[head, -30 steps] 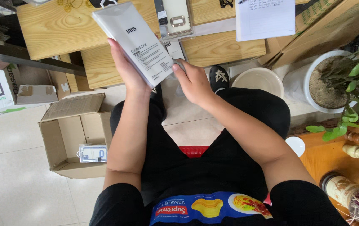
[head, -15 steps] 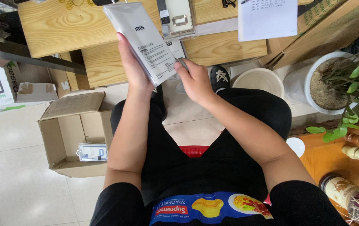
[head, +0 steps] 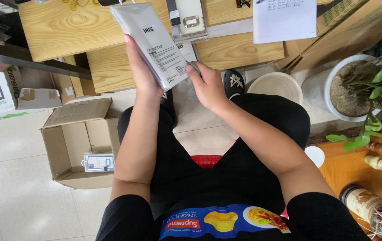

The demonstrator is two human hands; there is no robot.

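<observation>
While both hands, left (head: 141,71) and right (head: 206,85), grip one grey package (head: 151,42), one similar pack, seemingly, lies in one open carton (head: 73,147).

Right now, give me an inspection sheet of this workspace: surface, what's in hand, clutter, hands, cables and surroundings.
Surface: wooden table, pale planks.
Things in hand: flat grey package, held up tilted.
Clutter: white phone case and paper sheet on the table; open cardboard box on the floor holding a small packet.
Hands: left hand grips the package from behind; right hand has its fingers at the lower corner.
Cables: nothing seen.
Surroundings: tiled floor, potted plant, white bucket.
</observation>
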